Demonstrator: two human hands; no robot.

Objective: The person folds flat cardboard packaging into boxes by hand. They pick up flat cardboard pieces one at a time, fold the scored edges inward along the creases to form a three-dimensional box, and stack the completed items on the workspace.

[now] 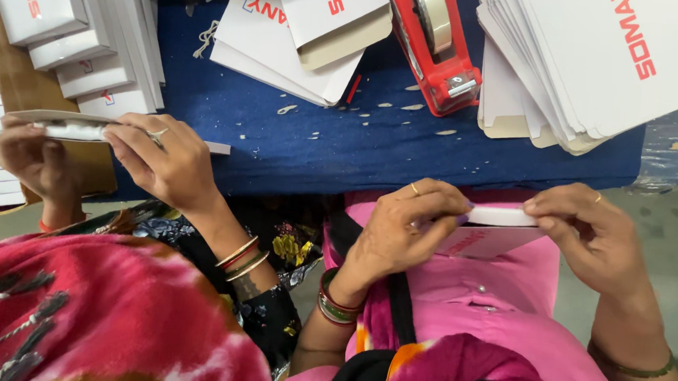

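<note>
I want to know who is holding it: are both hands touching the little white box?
Touching. The head view shows the left hand and right hand pinching the white box.

Matt white card box, blue cloth

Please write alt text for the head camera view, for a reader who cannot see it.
Seen from above, the left hand and right hand hold a flat white box by its ends over a pink lap. Another person beside handles a similar box at a blue table with white box stacks and a red tape dispenser.
</note>
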